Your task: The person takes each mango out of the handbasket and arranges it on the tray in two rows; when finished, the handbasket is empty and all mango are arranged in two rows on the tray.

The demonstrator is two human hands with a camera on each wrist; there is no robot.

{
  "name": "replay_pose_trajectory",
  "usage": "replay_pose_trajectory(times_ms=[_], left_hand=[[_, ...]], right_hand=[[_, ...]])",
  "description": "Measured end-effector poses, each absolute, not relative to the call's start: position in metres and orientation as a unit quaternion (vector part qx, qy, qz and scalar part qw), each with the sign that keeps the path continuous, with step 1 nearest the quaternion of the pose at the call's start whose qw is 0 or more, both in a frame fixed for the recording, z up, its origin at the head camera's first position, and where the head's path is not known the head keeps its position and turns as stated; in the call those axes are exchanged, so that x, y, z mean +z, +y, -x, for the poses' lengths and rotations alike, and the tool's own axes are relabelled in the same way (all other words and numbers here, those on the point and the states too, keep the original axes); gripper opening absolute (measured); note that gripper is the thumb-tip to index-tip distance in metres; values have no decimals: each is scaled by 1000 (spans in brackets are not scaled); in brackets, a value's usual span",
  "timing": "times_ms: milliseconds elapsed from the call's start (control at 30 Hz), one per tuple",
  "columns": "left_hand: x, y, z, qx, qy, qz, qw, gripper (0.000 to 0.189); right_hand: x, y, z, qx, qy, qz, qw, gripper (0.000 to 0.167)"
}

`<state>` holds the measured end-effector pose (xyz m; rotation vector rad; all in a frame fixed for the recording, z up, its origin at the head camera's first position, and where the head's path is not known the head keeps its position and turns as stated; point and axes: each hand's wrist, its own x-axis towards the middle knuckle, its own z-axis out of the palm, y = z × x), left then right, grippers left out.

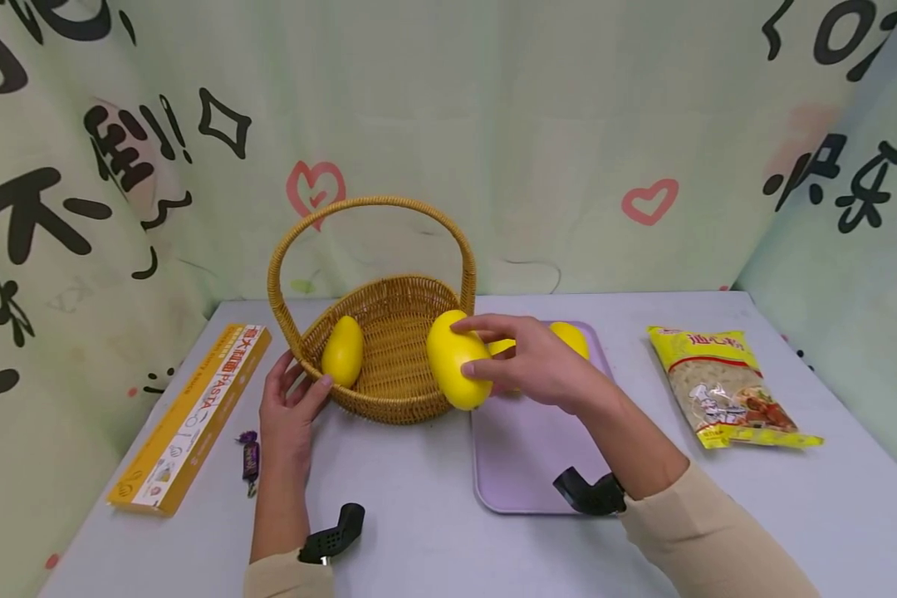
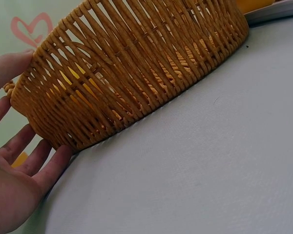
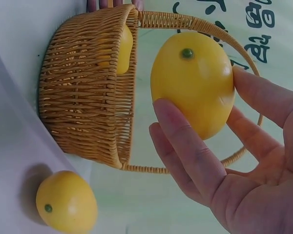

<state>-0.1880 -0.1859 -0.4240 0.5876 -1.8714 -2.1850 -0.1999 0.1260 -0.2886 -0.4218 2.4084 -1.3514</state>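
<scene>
My right hand (image 1: pixel 534 361) holds a yellow mango (image 1: pixel 452 361) between thumb and fingers, above the right rim of a wicker basket (image 1: pixel 396 407). In the right wrist view the held mango (image 3: pixel 193 83) shows its green stem end. A second mango (image 1: pixel 342 353) rests inside the basket, at its left side. My left hand (image 1: pixel 291 407) grips the basket's left edge, its thumb at the rim. From the left wrist view, the fingers of that hand (image 2: pixel 14 180) touch the outer weave. More yellow fruit (image 1: pixel 571 338) lies at the tray's far end, partly hidden by my right hand.
A light purple tray (image 1: pixel 538 465) lies right of the basket. Farther right is a yellow food packet (image 1: pixel 728 386). To the left are a long pasta box (image 1: pixel 190 419) and a purple-wrapped candy (image 1: pixel 250 461). The basket's tall handle (image 1: pixel 374 202) arches up before a printed curtain.
</scene>
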Motion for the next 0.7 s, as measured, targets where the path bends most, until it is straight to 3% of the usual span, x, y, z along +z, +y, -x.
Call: replay_pose_trajectory(times_ms=[700], left_hand=[[-424,-186,188,-745,-628,-200,107,76]], right_hand=[[-304,148,188,-507,832,151,170,52]])
